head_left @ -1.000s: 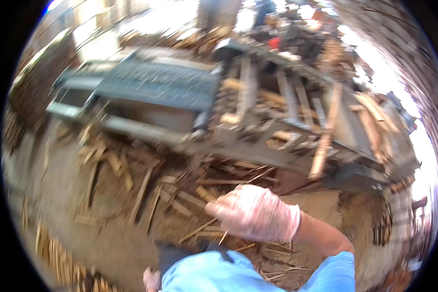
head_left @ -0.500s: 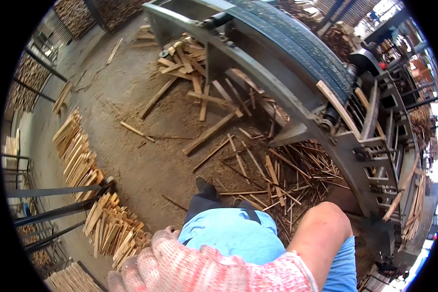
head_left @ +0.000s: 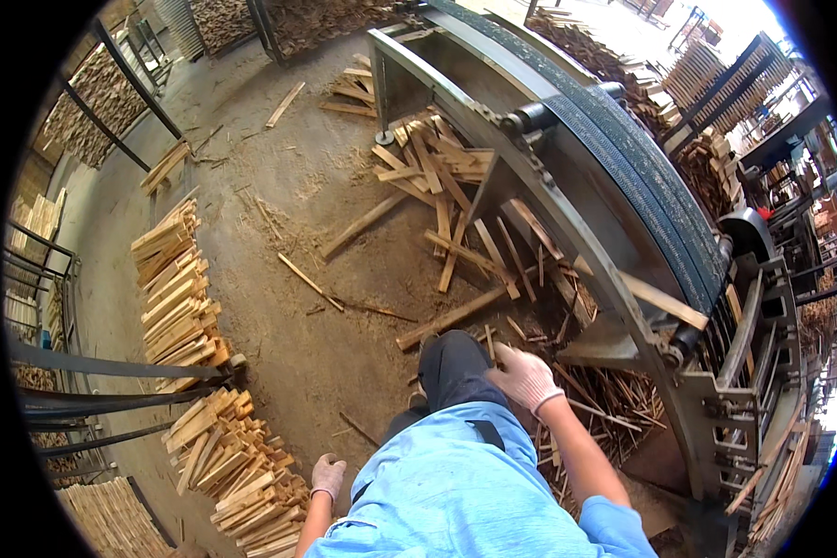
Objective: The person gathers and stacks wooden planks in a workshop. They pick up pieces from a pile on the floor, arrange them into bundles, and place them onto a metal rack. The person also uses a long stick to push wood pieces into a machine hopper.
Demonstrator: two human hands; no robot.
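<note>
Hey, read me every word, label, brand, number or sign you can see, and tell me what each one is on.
None can be read.
The blue shirt, right glove, left glove and conveyor belt show no legible lettering.
The far background is too small to tell.

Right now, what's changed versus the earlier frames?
The gloved right hand, across the blue shirt half a second ago, is now down beside the dark trouser leg; whether it grips anything is unclear. The gloved left hand, barely in frame a second ago, shows whole. The view has swung too. The stacked wooden slats and belt conveyor stayed put.
</note>
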